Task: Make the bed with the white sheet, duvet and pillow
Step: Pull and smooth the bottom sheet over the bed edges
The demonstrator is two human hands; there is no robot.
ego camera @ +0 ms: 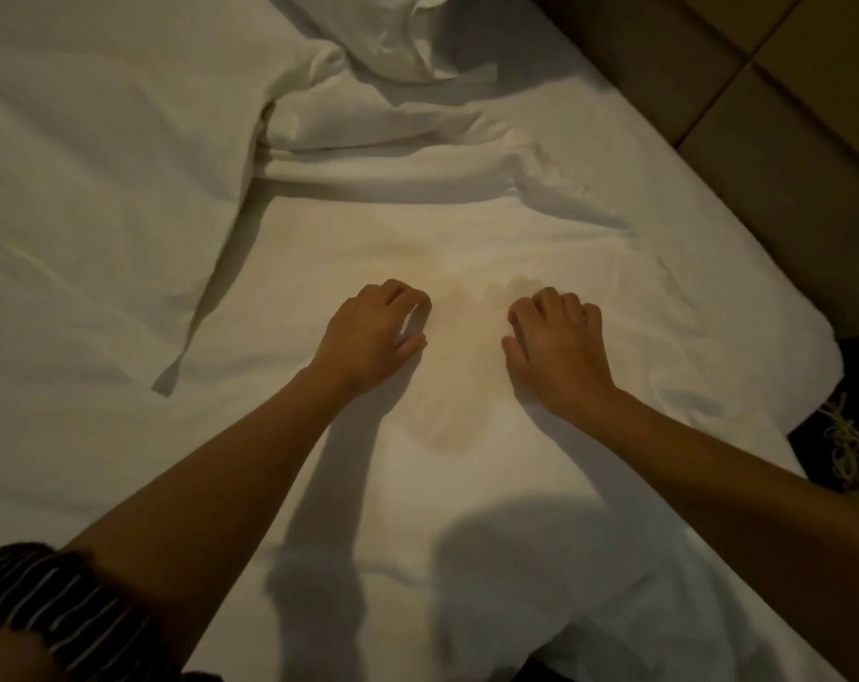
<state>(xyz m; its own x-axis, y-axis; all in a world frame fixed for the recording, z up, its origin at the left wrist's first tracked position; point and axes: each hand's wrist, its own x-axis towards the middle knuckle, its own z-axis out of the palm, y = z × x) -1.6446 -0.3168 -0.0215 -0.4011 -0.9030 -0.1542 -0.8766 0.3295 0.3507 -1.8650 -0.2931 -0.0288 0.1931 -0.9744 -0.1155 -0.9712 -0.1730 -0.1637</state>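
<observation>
Two hands lie on the bed, both with fingers curled and tips down on the cloth; whether they pinch any of it I cannot tell. The left hand (368, 332) and right hand (558, 347) sit near each other, apart, thumbs turned inward. Under them is one white sheet (516, 228), mostly flat, with one pale yellowish stain (447, 376) spreading between the hands and back toward the person. Two bare forearms reach in; one striped sleeve (48, 598) shows at lower left. A second white layer (98, 189) overlaps the sheet on the left, its folded edge ending in a loose corner. One crumpled white heap (393, 36) lies at the top. The bed's right edge runs diagonally beside padded brown panels (762, 91); a dark item (821, 435) with pale cord sits off its rounded corner
</observation>
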